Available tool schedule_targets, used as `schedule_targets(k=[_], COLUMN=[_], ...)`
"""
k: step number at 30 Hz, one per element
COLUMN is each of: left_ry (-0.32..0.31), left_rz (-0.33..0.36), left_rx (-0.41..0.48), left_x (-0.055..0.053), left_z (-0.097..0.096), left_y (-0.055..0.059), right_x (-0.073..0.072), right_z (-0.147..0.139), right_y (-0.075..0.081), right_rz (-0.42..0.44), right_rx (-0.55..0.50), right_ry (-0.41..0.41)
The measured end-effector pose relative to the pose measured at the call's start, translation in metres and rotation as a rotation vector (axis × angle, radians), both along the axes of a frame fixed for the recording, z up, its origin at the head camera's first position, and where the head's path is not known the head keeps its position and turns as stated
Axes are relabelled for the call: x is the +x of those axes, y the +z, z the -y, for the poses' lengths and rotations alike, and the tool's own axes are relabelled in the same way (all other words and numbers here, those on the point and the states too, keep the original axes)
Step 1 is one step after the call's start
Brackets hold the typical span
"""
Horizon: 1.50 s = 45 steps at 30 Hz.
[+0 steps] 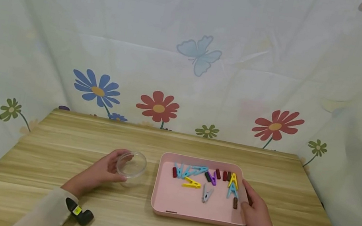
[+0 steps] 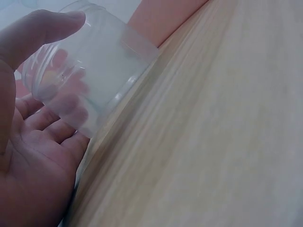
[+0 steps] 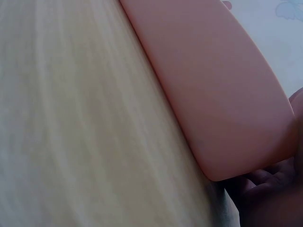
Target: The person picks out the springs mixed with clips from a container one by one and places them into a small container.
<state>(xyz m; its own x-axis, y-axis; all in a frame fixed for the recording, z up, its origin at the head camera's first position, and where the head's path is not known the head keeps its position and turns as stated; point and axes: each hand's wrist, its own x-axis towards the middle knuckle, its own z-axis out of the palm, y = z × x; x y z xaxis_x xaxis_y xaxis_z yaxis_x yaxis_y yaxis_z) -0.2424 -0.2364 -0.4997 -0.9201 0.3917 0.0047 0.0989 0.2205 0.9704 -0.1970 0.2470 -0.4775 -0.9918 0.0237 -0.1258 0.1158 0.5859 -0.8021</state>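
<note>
My left hand (image 1: 103,172) holds a clear plastic jar (image 1: 131,165), thumb on the near side and fingers round the far side. In the left wrist view the jar (image 2: 102,71) stands on the table, its ridged neck under my thumb. My right hand (image 1: 258,217) grips the right end of a pink tray (image 1: 179,203); its fingers are partly hidden behind the tray wall (image 3: 227,94) in the right wrist view. Inside the tray lie small clothespins, among them a yellow clothespin (image 1: 192,183) and a grey clothespin (image 1: 206,194), plus several short dark pieces such as a brown one (image 1: 235,203).
The wood-grain table (image 1: 71,138) runs back to a flower-printed cloth (image 1: 132,60), which also hangs at both sides. The jar stands to the left of the tray, with a strip of table between them. Each wrist wears a small black camera (image 1: 84,217).
</note>
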Motion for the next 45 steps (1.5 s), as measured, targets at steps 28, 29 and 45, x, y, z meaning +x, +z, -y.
schedule_targets(k=[28, 29, 45], left_ry=[-0.012, -0.015, -0.027], left_rz=[-0.052, -0.046, -0.009], left_rx=[-0.124, -0.117, -0.087], left_x=[-0.010, -0.010, -0.009], left_z=[-0.015, -0.016, -0.017], left_y=[0.001, 0.001, 0.002], right_x=[0.001, 0.001, 0.000], right_z=[0.000, 0.000, 0.005], right_y=[0.000, 0.000, 0.002], right_rz=[0.009, 0.008, -0.048], right_rx=[0.012, 0.009, 0.083], right_ry=[-0.004, -0.003, -0.023])
